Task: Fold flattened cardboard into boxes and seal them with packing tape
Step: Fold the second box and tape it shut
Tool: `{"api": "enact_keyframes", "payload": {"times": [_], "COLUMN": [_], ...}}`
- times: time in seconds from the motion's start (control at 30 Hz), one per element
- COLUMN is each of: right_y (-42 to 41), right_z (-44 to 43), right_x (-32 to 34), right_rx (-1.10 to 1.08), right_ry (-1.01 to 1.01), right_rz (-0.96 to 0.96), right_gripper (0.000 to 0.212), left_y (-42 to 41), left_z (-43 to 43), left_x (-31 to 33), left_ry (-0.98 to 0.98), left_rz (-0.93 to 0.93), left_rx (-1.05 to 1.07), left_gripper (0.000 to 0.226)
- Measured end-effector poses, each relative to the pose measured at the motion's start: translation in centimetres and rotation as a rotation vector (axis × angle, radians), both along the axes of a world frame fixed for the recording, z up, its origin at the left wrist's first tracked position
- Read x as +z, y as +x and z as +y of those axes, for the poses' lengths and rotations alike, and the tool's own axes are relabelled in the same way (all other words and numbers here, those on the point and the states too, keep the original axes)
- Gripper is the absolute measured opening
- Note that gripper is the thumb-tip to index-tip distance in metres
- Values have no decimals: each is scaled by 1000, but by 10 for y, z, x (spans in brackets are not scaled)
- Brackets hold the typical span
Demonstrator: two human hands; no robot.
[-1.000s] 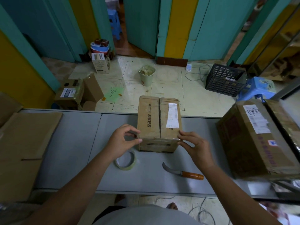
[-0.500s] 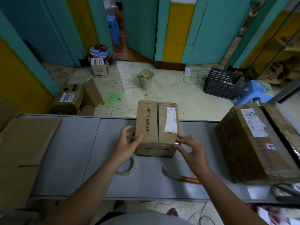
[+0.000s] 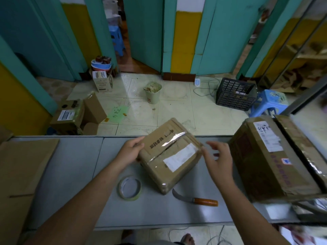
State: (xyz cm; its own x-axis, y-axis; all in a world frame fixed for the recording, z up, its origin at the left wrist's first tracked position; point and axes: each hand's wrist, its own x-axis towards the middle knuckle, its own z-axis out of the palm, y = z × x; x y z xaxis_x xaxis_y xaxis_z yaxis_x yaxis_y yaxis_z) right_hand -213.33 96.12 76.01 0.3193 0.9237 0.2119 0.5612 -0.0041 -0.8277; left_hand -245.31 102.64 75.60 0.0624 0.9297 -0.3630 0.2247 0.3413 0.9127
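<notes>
A small brown cardboard box [image 3: 168,154], closed with clear tape along its centre seam and bearing a white label, sits turned at an angle in the middle of the grey table [image 3: 74,165]. My left hand [image 3: 130,152] grips its left corner. My right hand [image 3: 218,160] hovers just off its right corner, fingers spread, holding nothing. A roll of packing tape [image 3: 129,187] lies flat in front of the box. A curved knife with an orange handle [image 3: 196,199] lies to the right of the roll.
A large taped box [image 3: 272,160] fills the table's right end. Flattened cardboard [image 3: 21,167] lies on the left end. Beyond the far edge, the floor holds open boxes [image 3: 74,114], a bin [image 3: 153,92], a black crate [image 3: 235,94] and a blue stool [image 3: 269,103].
The small box has been rotated from square-on to diagonal. My left hand now grips its corner, and my right hand has come off the box and opened.
</notes>
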Motion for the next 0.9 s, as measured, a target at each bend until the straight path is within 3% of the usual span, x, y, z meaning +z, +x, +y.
{"api": "enact_keyframes", "payload": {"times": [0.07,0.13,0.2,0.33,0.43,0.6,0.77,0.83,0.9], "right_y": [8,8,3,-8,-15,-32,-45,-40,-33], "right_z": [12,19,22,16,8,-6,-16,-14,-8], "right_x": [1,2,0,-3,-6,-9,-12,-10,-8], "right_rx": [-46,46,135,78,20,-94,-115,-116,-119], "right_ry": [-127,-300,-397,-368,-354,-377,-419,-469,-510], "right_rz": [52,110,121,228,289,566,700,848,982], "right_gripper": [40,49,37,25,23,49,82,80,63], "left_y": [-2,0,2,5,9,18,23,17,11], "left_z": [11,18,22,22,2,-62,-65,-51,-40], "left_x": [2,1,0,-1,-1,-9,-14,-13,-13], "left_ry": [27,37,68,182,146,-8,75,106,122], "left_rz": [74,100,125,149,88,-48,-31,-6,1], "left_rx": [-86,-154,-166,-22,194,290,296,279,226], "left_gripper": [40,39,38,35,56,79,61,51,44]}}
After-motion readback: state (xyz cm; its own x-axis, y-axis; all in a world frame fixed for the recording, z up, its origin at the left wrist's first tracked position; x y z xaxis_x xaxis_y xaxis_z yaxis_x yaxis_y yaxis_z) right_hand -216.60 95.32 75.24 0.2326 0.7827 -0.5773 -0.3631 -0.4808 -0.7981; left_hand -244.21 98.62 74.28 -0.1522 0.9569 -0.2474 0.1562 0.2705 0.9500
